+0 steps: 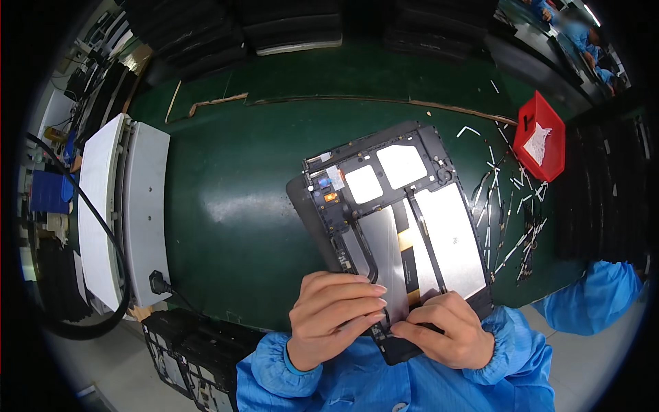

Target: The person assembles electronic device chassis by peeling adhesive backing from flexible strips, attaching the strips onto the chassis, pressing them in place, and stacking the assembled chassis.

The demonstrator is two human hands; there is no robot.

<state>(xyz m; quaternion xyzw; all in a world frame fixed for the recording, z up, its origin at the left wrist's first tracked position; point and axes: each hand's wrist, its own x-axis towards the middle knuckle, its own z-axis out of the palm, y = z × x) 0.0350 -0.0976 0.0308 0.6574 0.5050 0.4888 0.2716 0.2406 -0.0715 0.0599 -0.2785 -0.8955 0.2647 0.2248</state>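
An opened tablet (447, 230) lies tilted on the green bench in front of me, showing silver battery faces, a black frame and a bare board edge. Two black flat cables run down its length, one of them the right-hand cable (427, 244). At the tablet's lower left edge, my left hand (333, 316) has its fingers pressed together by the thumb, over the left cable's lower end. My right hand (449, 331) rests on the lower end, thumb and curled fingers closed beside the left fingertips. What lies between the fingers is hidden.
A red bin (539, 141) holding white strips stands at the right, with loose strips (522, 237) scattered nearby. A white machine (123, 213) with a black cable occupies the left. Black stacks (295, 27) line the back. Part-built frames (189, 364) sit lower left; a blue sleeve (594, 299) appears right.
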